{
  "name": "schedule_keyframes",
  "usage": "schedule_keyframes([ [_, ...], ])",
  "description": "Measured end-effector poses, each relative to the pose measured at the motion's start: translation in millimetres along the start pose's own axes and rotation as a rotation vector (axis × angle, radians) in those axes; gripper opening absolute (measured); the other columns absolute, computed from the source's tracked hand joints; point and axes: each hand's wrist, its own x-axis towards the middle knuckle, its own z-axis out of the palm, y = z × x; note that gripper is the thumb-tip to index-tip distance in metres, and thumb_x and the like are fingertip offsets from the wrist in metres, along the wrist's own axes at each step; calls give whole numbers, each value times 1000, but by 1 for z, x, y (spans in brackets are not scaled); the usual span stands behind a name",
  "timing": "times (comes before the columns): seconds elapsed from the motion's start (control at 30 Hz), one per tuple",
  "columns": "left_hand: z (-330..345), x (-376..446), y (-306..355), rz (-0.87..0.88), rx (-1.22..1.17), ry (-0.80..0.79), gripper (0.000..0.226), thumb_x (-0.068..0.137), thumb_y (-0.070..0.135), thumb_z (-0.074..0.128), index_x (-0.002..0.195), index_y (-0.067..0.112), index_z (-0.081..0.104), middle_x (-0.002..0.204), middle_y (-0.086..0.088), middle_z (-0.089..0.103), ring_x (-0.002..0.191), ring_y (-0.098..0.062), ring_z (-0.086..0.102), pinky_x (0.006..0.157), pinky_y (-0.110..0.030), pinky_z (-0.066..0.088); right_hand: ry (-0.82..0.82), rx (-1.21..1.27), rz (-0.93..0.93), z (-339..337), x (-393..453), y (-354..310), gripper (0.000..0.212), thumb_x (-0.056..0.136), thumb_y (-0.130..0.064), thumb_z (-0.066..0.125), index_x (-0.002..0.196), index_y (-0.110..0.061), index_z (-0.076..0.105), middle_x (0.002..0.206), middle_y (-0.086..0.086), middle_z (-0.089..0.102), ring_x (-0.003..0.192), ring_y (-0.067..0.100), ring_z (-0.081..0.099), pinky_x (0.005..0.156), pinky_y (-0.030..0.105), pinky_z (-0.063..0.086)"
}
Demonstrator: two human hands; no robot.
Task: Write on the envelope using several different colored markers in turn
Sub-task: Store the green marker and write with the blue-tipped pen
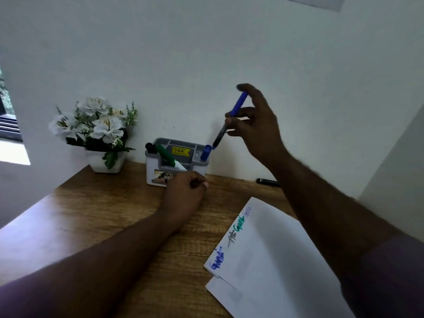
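Right hand (pixel 254 125) grips a blue marker (pixel 230 120) above the organizer (pixel 176 164); left hand (pixel 185 196) rests as a loose fist on the wooden desk (pixel 91 214), holding nothing.

Near the right forearm lies the white envelope (pixel 275 260), with blue, black and green writing along its left edge. A green marker (pixel 168 156) and a blue cap (pixel 205 153) stand in the organizer, beside a pot of white flowers (pixel 96 127).

Right hand (pixel 257 125): raised over the holder (pixel 176 157), fingers pinching a blue marker (pixel 231 118), tip down by a blue cap (pixel 205 152) standing in the holder.
Left hand (pixel 185 193): fisted on the desk (pixel 91 214), touching the holder's front, perhaps steadying it.
Holder: green marker (pixel 167 156), black marker (pixel 150 148).
Envelope (pixel 270 260): blue, black, green writing.
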Motion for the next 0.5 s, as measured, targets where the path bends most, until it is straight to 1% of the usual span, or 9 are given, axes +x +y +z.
schedule_keyframes([
  [0.1, 0, 1, 0, 6, 21, -3, 14, 86, 16, 64, 97, 14, 72, 93, 1, 70, 85, -6, 61, 81, -23, 50, -50, -13, 25, 18, -1, 14, 48, 86, -3, 65, 128, -22, 51, 95, 13, 69, 85, 18, 71, 74, 33, 61],
  [0.2, 1, -1, 0, 58, 112, -37, 17, 88, 18, 62, 101, 14, 71, 93, 2, 69, 81, -3, 58, 73, -13, 45, -165, 25, 97, 27, -6, 27, 38, 91, -6, 60, 128, -14, 58, 111, 13, 67, 99, 21, 68, 81, 35, 60],
  [0.27, 2, -2, 0, 102, 164, -64, 17, 88, 19, 61, 101, 15, 70, 92, 3, 69, 76, 1, 56, 67, -8, 42, -249, 60, 145, 25, -11, 33, 39, 93, -7, 57, 131, -19, 56, 124, 3, 62, 113, 17, 62, 88, 33, 57],
  [0.3, 2, -3, 1, 109, 172, -79, 17, 89, 19, 60, 102, 15, 70, 91, 5, 67, 75, 3, 55, 67, -7, 40, -258, 87, 162, 21, -13, 35, 42, 93, -8, 57, 132, -24, 54, 126, 0, 59, 118, 15, 59, 90, 30, 56],
  [0.37, 2, -4, 2, 113, 174, -111, 17, 89, 19, 60, 102, 17, 70, 91, 7, 65, 77, 4, 54, 68, -7, 41, -203, 106, 183, 5, -17, 42, 42, 91, -7, 59, 129, -25, 55, 124, 1, 61, 116, 15, 61, 91, 31, 55],
  [0.4, 2, -4, 2, 118, 173, -128, 16, 89, 20, 60, 101, 17, 70, 93, 6, 67, 80, 2, 56, 70, -10, 43, -168, 34, 192, -6, -17, 50, 38, 90, -7, 61, 126, -21, 60, 121, 3, 65, 112, 15, 64, 93, 33, 54],
  [0.43, 2, -4, 2, 122, 173, -144, 16, 89, 20, 60, 101, 17, 71, 95, 5, 68, 83, -1, 57, 73, -12, 44, -167, -121, 199, -18, -18, 59, 34, 89, -8, 63, 121, -18, 64, 117, 5, 69, 109, 14, 65, 96, 32, 52],
  [0.47, 3, -4, 2, 127, 175, -159, 16, 88, 20, 61, 100, 17, 71, 97, 5, 69, 86, -3, 58, 74, -12, 44, -210, -325, 223, -32, -18, 70, 31, 88, -7, 63, 118, -15, 67, 116, 6, 70, 108, 12, 64, 98, 27, 48],
  [0.5, 3, -4, 2, 132, 179, -172, 15, 88, 19, 61, 99, 18, 71, 98, 5, 69, 87, -3, 59, 74, -10, 43, -281, -500, 275, -45, -20, 81, 31, 88, -5, 62, 117, -13, 68, 118, 6, 70, 109, 12, 63, 96, 20, 44],
])
